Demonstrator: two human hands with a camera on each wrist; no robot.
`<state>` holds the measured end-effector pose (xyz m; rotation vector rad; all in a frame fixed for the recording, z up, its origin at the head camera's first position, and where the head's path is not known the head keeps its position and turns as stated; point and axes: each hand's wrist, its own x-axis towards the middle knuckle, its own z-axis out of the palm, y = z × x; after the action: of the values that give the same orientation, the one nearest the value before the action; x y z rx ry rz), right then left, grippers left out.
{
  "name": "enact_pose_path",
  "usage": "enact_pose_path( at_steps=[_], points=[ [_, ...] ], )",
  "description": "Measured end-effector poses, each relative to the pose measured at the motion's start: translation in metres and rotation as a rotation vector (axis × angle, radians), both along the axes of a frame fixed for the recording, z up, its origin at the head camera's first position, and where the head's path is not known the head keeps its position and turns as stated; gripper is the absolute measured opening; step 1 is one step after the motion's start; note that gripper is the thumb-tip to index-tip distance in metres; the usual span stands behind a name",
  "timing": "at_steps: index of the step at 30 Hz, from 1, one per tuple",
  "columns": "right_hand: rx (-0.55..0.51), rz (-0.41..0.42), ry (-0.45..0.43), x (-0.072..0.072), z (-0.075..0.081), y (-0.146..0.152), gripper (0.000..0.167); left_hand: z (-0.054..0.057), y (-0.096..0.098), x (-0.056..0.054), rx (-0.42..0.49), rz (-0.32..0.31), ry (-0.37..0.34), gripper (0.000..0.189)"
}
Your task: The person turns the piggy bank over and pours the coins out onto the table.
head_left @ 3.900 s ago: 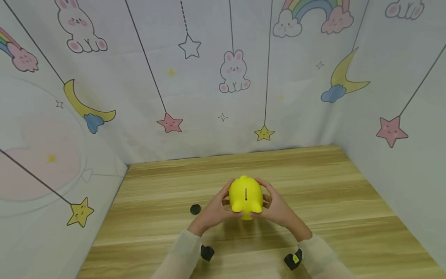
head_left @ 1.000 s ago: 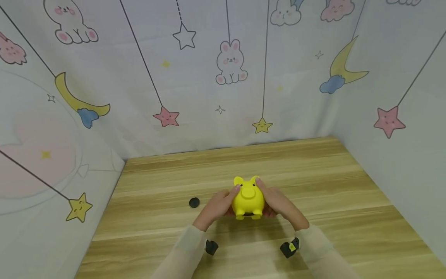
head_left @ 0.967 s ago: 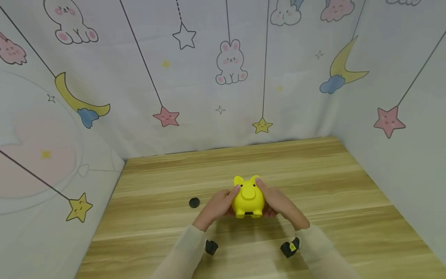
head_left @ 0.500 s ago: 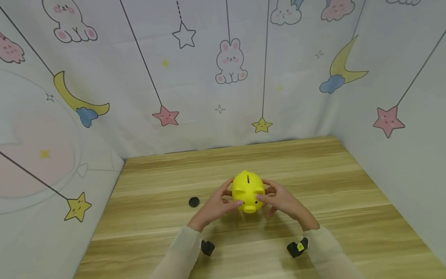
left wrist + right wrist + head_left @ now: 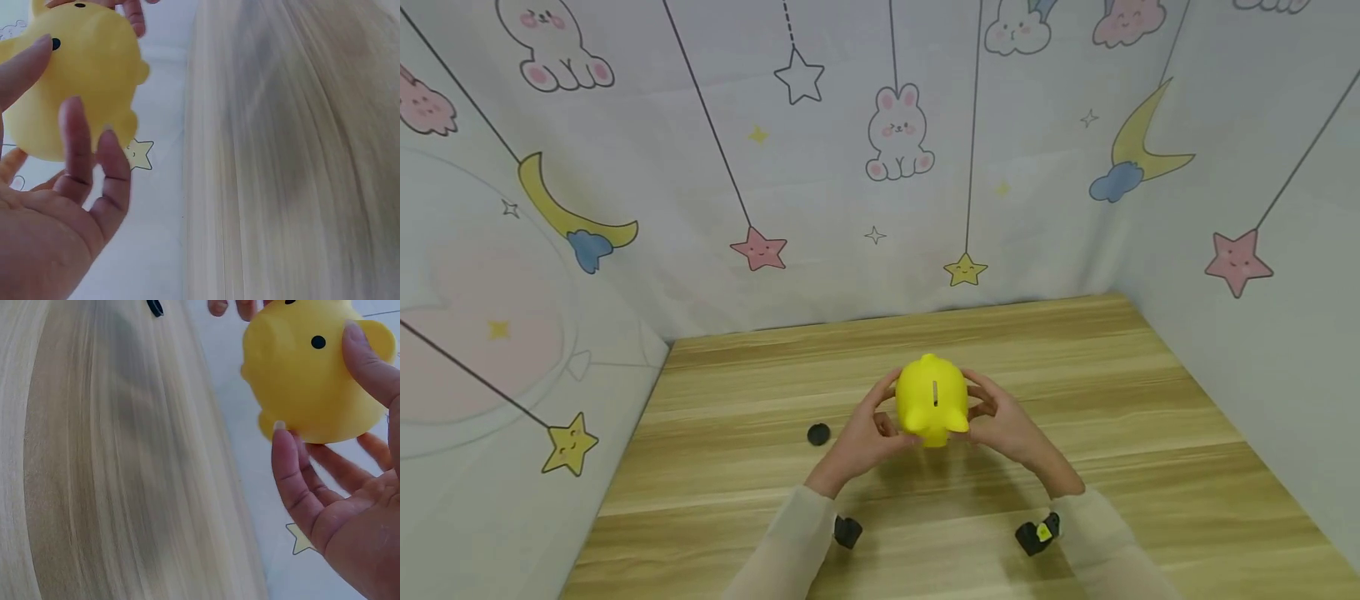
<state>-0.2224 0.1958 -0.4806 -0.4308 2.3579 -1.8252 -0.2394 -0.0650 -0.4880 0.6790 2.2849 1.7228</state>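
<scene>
A yellow piggy bank (image 5: 931, 387) is held up over the table between both hands, its back and coin slot facing the head camera. My left hand (image 5: 865, 440) grips its left side, thumb near the face and fingers spread round the body. On the opposite side my right hand (image 5: 1011, 429) holds it the same way. In the left wrist view the piggy bank (image 5: 81, 81) shows a black eye beside my thumb. The right wrist view has the piggy bank (image 5: 312, 387) with the right thumb by an ear and fingertips under the belly.
A small black round disc (image 5: 818, 434) lies on the wood-grain table (image 5: 737, 500), left of the left hand. Pale cloth walls (image 5: 835, 192) with printed rabbits, stars and moons enclose the table's back and sides. Black wrist cameras (image 5: 847, 532) sit at both cuffs.
A second ago the piggy bank's snout and feet faced the head camera; it has since tipped forward, so its back and slot show. Both hands turned with it and shifted their hold. The disc stayed put.
</scene>
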Motion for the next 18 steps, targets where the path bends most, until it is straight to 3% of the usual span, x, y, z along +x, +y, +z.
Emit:
enact_pose_path(
  at_steps=[4,8,18],
  points=[
    [0.015,0.009,0.106,0.001,-0.0012,-0.001,0.092,-0.0013,0.0007,0.0004,0.005,0.02,0.081,0.099],
    [0.011,0.016,0.128,0.0015,-0.0014,-0.0019,0.091,-0.0017,0.0012,0.0007,0.003,0.035,0.123,0.099],
    [0.014,0.026,0.118,0.0012,-0.0044,-0.0005,0.09,-0.002,0.0024,0.0001,0.0,0.03,0.097,0.098]
  ],
)
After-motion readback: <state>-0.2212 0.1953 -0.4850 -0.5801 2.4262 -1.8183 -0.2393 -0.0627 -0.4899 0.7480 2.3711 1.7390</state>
